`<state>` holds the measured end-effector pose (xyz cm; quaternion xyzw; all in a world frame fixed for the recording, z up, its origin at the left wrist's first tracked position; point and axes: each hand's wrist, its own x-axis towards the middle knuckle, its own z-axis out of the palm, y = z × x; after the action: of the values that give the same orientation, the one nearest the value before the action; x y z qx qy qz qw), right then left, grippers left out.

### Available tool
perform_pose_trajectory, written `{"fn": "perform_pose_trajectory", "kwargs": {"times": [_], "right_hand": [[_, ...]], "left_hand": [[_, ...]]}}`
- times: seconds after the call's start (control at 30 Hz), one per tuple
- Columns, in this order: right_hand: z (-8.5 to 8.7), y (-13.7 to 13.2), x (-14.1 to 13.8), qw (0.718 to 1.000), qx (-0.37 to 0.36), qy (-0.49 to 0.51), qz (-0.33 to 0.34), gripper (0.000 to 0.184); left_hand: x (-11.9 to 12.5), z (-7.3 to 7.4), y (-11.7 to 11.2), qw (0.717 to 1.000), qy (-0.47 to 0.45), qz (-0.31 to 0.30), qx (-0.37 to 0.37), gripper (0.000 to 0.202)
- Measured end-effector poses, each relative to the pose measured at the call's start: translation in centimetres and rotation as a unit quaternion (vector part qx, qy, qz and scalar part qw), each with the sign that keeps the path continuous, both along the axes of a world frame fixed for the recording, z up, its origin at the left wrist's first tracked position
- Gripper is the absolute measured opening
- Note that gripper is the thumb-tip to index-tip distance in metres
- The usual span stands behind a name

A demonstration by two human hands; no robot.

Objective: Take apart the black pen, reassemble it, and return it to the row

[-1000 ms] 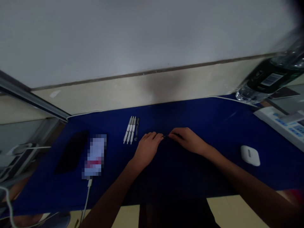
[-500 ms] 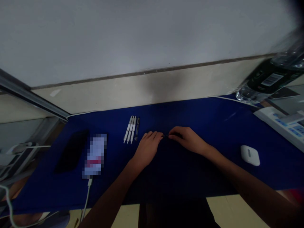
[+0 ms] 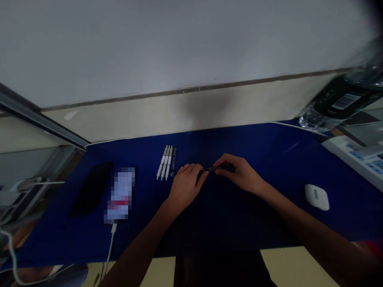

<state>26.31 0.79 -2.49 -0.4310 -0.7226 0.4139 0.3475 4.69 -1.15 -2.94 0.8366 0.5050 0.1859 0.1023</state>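
A dark pen (image 3: 212, 169) lies level between my two hands, low over the blue tabletop. My left hand (image 3: 187, 181) is closed on its left end, thumb and fingertips pinching it. At the other end, the thumb and index finger of my right hand (image 3: 239, 171) grip the pen. Just left of my left hand, three white pens (image 3: 164, 162) lie side by side, tips toward the wall. Right beside them is a black pen (image 3: 174, 161).
On the left lie a dark phone-like slab (image 3: 91, 189) and a lit phone (image 3: 121, 195) with a white cable (image 3: 109, 249). A white earbud case (image 3: 317, 197), a power strip (image 3: 359, 155) and a large bottle (image 3: 338, 99) are at right. The wall (image 3: 149, 113) borders the blue table (image 3: 254, 139).
My hands have moved slightly apart, and more of the dark pen shows between them. My left thumb now sticks out toward the pen. The view has shifted a little.
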Motion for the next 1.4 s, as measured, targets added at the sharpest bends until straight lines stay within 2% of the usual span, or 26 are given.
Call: {"fn": "perform_pose_trajectory", "kwargs": {"times": [0.2, 0.5, 0.63, 0.73, 0.9, 1.03, 1.2, 1.27, 1.4], "right_hand": [[-0.1, 0.1, 0.1, 0.998, 0.051, -0.023, -0.006, 0.011], [0.0, 0.0, 0.6, 0.988, 0.144, -0.051, 0.031, 0.006], [0.4, 0.3, 1.0, 0.986, 0.162, -0.043, 0.011, 0.005], [0.7, 0.5, 1.3, 0.989, 0.141, -0.027, -0.019, 0.012], [1.0, 0.7, 1.6, 0.993, 0.056, 0.040, -0.098, 0.013], [0.7, 1.1, 2.0, 0.975, 0.011, 0.145, -0.166, 0.012], [0.1, 1.9, 2.3, 0.953, -0.036, 0.236, -0.187, 0.012], [-0.2, 2.0, 2.3, 0.959, -0.036, 0.199, -0.199, 0.014], [-0.7, 2.1, 2.3, 0.974, 0.025, -0.007, -0.226, 0.012]], "left_hand": [[-0.1, -0.1, 0.0, 1.000, -0.015, -0.003, -0.009, 0.022], [-0.3, -0.1, 0.1, 1.000, -0.009, 0.001, -0.016, 0.026], [-0.6, 0.1, 0.3, 1.000, -0.011, 0.017, -0.016, 0.029], [-0.6, 0.3, 0.4, 0.999, -0.020, 0.027, -0.020, 0.029], [-0.6, 0.5, 0.4, 0.997, -0.047, 0.052, -0.027, 0.032], [-0.7, 0.5, 0.3, 0.994, -0.082, 0.057, -0.046, 0.035], [-0.8, 0.5, 0.3, 0.990, -0.111, 0.065, -0.057, 0.037], [-0.8, 0.6, 0.3, 0.988, -0.128, 0.064, -0.062, 0.037], [-0.8, 0.8, 0.4, 0.979, -0.177, 0.061, -0.083, 0.038]]}}
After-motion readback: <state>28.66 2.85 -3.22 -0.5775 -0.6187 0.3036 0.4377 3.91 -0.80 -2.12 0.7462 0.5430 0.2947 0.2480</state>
